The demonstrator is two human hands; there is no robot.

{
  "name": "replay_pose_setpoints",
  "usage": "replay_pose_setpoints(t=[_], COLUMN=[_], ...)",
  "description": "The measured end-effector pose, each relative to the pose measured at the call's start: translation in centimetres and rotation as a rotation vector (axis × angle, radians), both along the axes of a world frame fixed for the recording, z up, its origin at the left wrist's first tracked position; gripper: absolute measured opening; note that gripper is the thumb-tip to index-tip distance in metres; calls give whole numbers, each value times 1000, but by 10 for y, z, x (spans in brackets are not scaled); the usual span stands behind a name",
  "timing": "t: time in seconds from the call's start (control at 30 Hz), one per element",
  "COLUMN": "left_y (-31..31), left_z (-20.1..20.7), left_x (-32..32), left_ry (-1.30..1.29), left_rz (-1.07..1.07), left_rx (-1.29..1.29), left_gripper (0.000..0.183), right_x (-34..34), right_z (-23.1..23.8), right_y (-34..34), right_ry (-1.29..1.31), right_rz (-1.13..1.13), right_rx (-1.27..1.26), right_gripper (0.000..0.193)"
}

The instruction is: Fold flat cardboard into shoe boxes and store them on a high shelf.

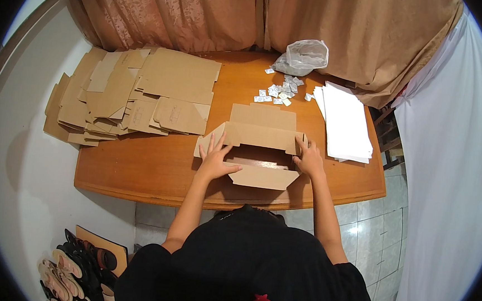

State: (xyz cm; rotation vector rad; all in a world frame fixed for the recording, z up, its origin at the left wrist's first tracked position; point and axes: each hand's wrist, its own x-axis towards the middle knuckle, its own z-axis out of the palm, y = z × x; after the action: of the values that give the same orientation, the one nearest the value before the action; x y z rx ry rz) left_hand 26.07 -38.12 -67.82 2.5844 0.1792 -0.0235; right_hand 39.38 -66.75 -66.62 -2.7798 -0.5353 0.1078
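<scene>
In front of me on the table stands a partly folded brown cardboard box (264,137), its long front flap leaning toward me and a larger panel raised at the back. Through the gap between the panels its dark inside shows. My left hand (216,160) lies on the box's left end, fingers spread over the side flap and thumb stretched toward the front flap. At the right end, my right hand (309,157) grips the side edge with bent fingers, its fingertips near the back corner.
Flattened cardboard boxes (187,79) are heaped on the left of the wooden table (139,168). Small white packets (278,90) lie scattered by an open clear plastic bag (306,55) at the back. White paper sheets (348,121) are stacked on the right. Shoes (68,270) sit lower left.
</scene>
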Motion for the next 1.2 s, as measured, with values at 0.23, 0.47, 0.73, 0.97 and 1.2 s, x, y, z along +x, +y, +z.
replay_pose_setpoints(t=[0.23, 0.47, 0.73, 0.97, 1.2], left_y=[-8, -28, -39, -40, -44], left_z=[2, 18, 4, 1, -1], left_x=[2, 10, 13, 15, 17], left_ry=[10, 8, 44, 76, 51], left_rz=[-22, -223, -239, -246, -145], left_rx=[51, -76, 24, 142, 146], left_gripper=[99, 79, 68, 101, 116], right_x=[2, 21, 9, 2, -9], right_z=[-32, -49, -32, -24, -12], right_y=[-19, -85, -61, 18, 35], right_ry=[-125, 303, 355, -225, -88], right_rz=[-82, -499, -219, -84, -129], right_rx=[371, 489, 1064, 512, 276], right_gripper=[62, 55, 32, 65, 80])
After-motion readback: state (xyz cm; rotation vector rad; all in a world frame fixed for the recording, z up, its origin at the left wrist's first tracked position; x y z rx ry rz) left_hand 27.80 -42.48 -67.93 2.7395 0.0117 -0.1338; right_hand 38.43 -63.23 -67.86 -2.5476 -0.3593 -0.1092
